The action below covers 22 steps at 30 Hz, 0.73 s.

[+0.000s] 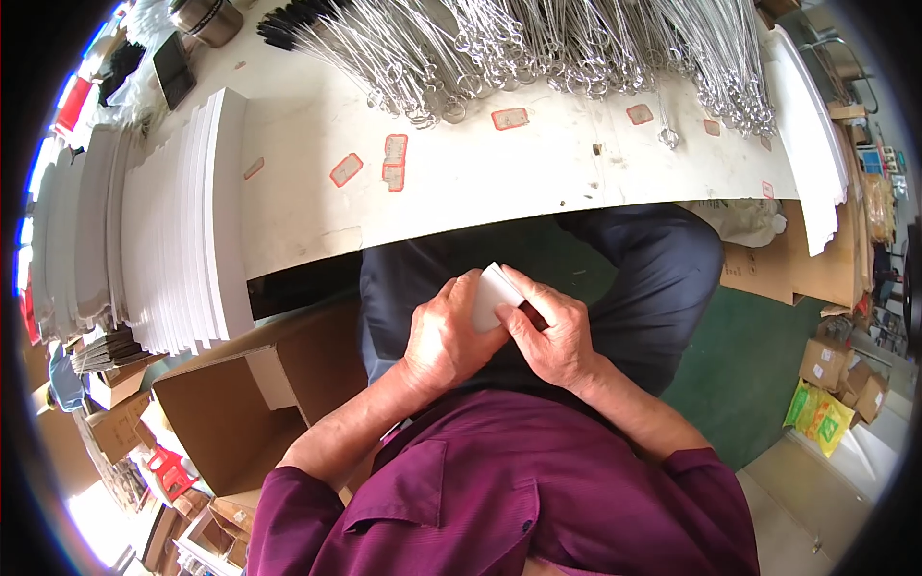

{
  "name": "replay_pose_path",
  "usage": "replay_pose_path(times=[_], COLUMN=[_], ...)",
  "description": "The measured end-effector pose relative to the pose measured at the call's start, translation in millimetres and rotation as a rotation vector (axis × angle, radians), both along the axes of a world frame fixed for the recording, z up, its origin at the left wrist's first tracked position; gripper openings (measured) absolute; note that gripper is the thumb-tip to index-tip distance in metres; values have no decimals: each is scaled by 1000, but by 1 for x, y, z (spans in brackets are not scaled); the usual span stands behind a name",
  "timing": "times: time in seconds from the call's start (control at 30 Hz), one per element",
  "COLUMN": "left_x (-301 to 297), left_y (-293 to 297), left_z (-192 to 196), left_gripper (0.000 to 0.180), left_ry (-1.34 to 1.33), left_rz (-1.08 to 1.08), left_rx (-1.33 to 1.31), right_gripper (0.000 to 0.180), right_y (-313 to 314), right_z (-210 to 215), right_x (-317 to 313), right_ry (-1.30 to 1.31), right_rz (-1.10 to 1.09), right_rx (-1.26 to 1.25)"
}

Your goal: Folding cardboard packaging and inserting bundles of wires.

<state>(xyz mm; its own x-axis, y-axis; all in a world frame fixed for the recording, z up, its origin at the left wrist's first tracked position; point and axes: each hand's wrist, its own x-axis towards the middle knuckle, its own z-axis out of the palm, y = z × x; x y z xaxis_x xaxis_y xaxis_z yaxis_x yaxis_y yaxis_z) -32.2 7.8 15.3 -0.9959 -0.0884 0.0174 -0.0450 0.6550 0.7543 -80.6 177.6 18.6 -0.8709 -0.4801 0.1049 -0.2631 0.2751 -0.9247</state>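
Both my hands meet over my lap, just below the white table's front edge (461,216). My left hand (447,336) and my right hand (552,331) together grip a small white flat box or card (495,293), fingers wrapped around its sides. A dark reddish bit shows under my right thumb; what it is cannot be told. My purple sleeves come up from the lower edge.
Many metal wire pieces with looped ends (538,48) lie piled along the table's far side. Stacks of white flat sheets (182,221) stand at the left. An open cardboard box (240,403) sits by my left knee. More cartons (836,370) lie on the green floor at right.
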Motion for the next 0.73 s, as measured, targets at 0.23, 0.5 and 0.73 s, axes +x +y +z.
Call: replay_pose_path(times=[0.23,0.5,0.73], left_x=[1,15,8], left_y=[2,2,-15], left_z=[-7,-16,19], left_gripper=[49,47,60], left_ry=[34,18,-138], left_rz=[-18,-11,-18], left_rx=[6,15,131], right_gripper=[45,54,49], right_y=[0,-5,-20], right_z=[-5,-10,4], right_x=[1,11,-7], right_ry=[1,-58,-210], right_rz=[15,99,135], right_rx=[-15,29,-43])
